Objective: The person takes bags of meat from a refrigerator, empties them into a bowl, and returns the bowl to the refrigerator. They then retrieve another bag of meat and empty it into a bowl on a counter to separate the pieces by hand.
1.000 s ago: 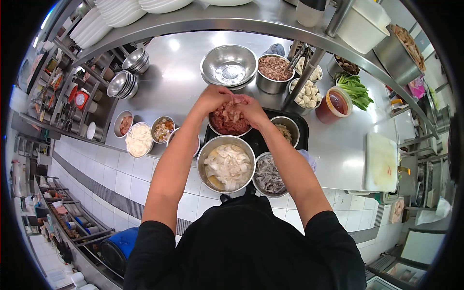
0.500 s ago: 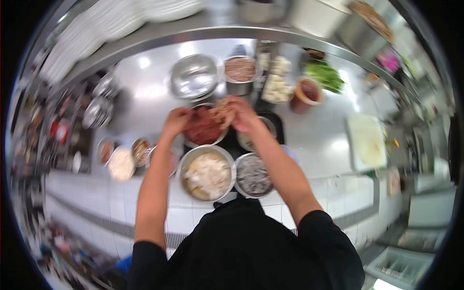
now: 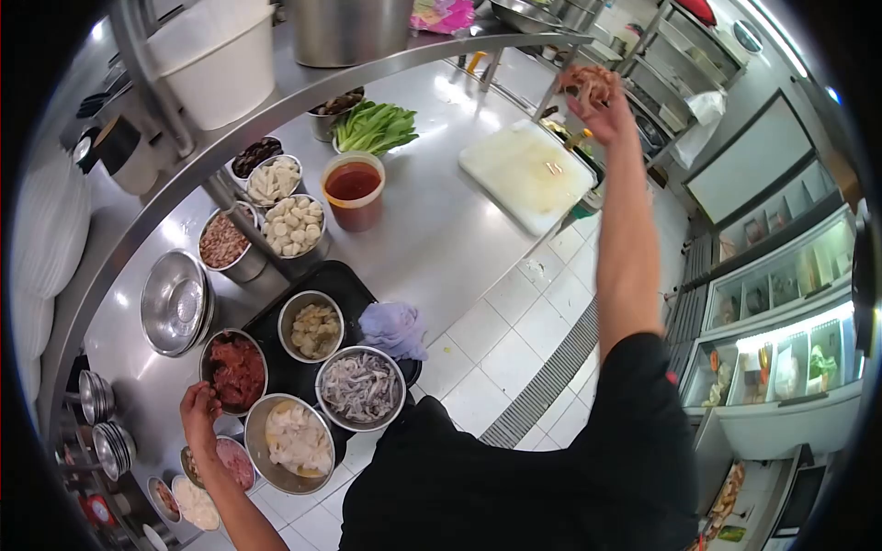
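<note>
My right hand (image 3: 602,110) is stretched out to the far right, beyond the cutting board, its fingers closed round a clump of brownish-pink meat (image 3: 593,85). My left hand (image 3: 198,410) is at the near left rim of a metal bowl (image 3: 264,372), fingers curled over the edge. Dark red raw meat (image 3: 237,369) fills that bowl. Beside it on a black tray (image 3: 342,283) are a bowl of shrimp-like pieces (image 3: 312,329), a bowl of sliced squid (image 3: 364,386) and a larger bowl of pale meat (image 3: 299,436).
A white cutting board (image 3: 524,174) lies near the table's right edge. A tub of red sauce (image 3: 353,188), leafy greens (image 3: 375,127), pots of white balls (image 3: 294,226) and minced meat (image 3: 224,241) stand behind. A purple cloth (image 3: 393,331) is beside the tray. A metal shelf rail (image 3: 386,75) crosses above.
My view has turned right. My right hand has moved away from the red meat bowl, far out to the right, carrying the brownish-pink meat. My left hand has stayed at the bowl.
</note>
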The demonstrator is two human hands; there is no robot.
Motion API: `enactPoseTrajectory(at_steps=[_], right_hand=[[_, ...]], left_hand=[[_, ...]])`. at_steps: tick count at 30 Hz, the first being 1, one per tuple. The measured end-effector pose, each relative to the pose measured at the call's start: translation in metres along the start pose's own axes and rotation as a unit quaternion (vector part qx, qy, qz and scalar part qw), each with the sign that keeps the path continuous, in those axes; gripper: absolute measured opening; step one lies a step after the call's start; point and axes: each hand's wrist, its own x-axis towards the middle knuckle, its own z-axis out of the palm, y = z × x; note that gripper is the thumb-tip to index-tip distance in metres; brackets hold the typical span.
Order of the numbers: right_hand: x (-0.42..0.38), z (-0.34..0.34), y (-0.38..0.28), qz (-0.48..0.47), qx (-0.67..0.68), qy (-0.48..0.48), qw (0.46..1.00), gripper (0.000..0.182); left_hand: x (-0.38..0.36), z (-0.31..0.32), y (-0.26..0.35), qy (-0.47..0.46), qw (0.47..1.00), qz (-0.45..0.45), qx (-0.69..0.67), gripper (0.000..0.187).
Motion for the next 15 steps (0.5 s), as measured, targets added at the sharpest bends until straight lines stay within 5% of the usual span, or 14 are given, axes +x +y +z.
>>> enactPoseTrajectory(at_steps=[1, 3, 5, 6, 7, 11, 15], right_hand=[[-0.025, 0.001, -0.024, 0.004, -0.054, 0.225, 0.973, 0.076], [-0.026, -0.102, -0.034, 0.003, -0.098, 0.291, 0.952, 0.086], [-0.077, -0.125, -0.010, 0.018, -0.150, 0.242, 0.958, 0.093], [-0.065, -0.196, 0.019, 0.051, -0.124, 0.268, 0.954, 0.077], [-0.115, -0.142, 0.035, 0.035, -0.170, 0.330, 0.928, 0.052], [-0.153, -0.138, 0.120, 0.070, -0.164, 0.448, 0.876, 0.034], [-0.169, -0.053, 0.189, -0.004, -0.229, 0.304, 0.925, 0.023]], left_hand=[[-0.002, 0.000, 0.000, -0.007, 1.000, 0.000, 0.003, 0.022], [-0.004, -0.004, -0.003, -0.001, 1.000, 0.004, -0.006, 0.020], [-0.003, -0.011, -0.012, 0.004, 1.000, 0.006, -0.021, 0.019], [-0.005, -0.012, -0.011, 0.012, 1.000, 0.003, -0.021, 0.019], [-0.005, -0.011, -0.009, 0.019, 1.000, 0.001, -0.020, 0.019], [0.007, -0.018, -0.013, 0.034, 0.999, 0.015, -0.037, 0.020], [0.015, 0.001, 0.003, 0.005, 0.998, 0.064, -0.008, 0.019]])
